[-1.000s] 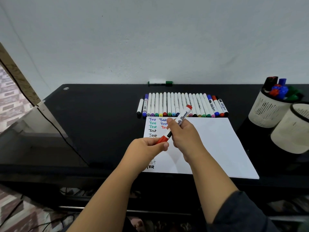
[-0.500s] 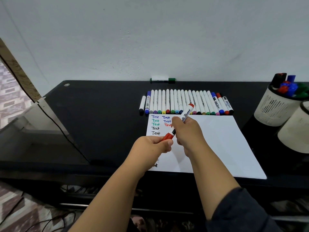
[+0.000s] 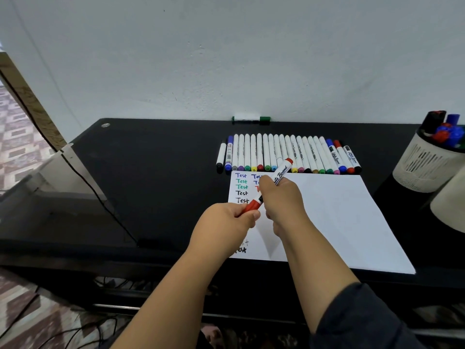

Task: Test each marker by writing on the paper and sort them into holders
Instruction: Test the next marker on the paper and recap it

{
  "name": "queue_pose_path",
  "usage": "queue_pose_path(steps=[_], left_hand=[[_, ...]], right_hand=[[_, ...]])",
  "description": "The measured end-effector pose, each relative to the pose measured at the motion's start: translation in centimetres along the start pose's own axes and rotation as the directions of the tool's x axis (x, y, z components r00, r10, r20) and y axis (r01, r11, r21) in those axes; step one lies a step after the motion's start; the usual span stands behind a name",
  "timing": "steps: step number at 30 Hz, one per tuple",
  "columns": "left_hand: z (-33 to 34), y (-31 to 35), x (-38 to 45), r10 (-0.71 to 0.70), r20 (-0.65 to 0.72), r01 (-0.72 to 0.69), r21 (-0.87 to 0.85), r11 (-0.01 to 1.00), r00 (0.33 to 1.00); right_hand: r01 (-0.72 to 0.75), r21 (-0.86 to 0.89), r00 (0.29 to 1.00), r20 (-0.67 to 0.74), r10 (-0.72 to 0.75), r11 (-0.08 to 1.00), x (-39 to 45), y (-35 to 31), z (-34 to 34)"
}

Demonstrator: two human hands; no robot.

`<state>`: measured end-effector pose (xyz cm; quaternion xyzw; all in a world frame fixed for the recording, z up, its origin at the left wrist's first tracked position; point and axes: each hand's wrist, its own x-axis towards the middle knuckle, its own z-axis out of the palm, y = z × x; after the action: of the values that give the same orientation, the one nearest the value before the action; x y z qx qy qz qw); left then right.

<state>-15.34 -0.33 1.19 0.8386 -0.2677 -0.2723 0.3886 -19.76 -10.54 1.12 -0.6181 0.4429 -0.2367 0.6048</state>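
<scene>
Both hands grip one red marker [image 3: 273, 183]: left hand [image 3: 226, 224] apparently on its cap, right hand [image 3: 281, 200] hiding paper [image 3: 339, 217].

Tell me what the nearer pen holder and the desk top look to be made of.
Pen holder: likely moulded plastic, matte cream, given its even slots and fine mesh band. Desk top: black and glossy, faintly mirroring the wall; glass or lacquer, unclear.

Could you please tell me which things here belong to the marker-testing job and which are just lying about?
Job:
red marker, right hand on its barrel, left hand on its cap
paper with "Test" lines
marker row
holder with markers
second holder

Lying about:
green marker by the wall
cable
</scene>
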Motion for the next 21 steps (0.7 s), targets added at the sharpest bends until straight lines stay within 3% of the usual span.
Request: queue_pose_path(steps=[4,8,10,13,15,21], left_hand=[[-0.7,-0.4,0.3,-0.049,0.057,0.06,-0.211,0.976,0.997],[-1.0,-0.4,0.2,-0.082,0.084,0.101,-0.257,0.961,0.993],[-1.1,-0.2,0.1,-0.082,0.067,0.095,-0.225,0.97,0.994],[-0.9,-0.2,0.0,-0.026,-0.007,0.026,-0.011,1.0,1.0],[-0.9,-0.4,-0.2,-0.012,-0.027,0.013,0.04,0.999,1.0],[-2.0,-1.0,-0.1,-0.057,0.087,0.079,-0.278,0.957,0.995]], right_hand=[[0.001,0.036,0.999,0.05,-0.003,0.999,-0.1,-0.1,0.4],[0.002,0.051,0.998,0.064,-0.005,0.999,-0.1,0.0,0.6],[-0.001,0.061,0.998,0.062,-0.003,0.998,-0.1,0.0,0.8],[-0.022,0.068,0.999,0.043,0.019,0.997,-0.1,0.1,1.0],[-0.031,0.063,0.999,0.042,0.028,0.998,0.0,0.1,1.1],[-0.038,0.071,0.997,0.076,0.032,0.997,0.1,0.1,1.6]])
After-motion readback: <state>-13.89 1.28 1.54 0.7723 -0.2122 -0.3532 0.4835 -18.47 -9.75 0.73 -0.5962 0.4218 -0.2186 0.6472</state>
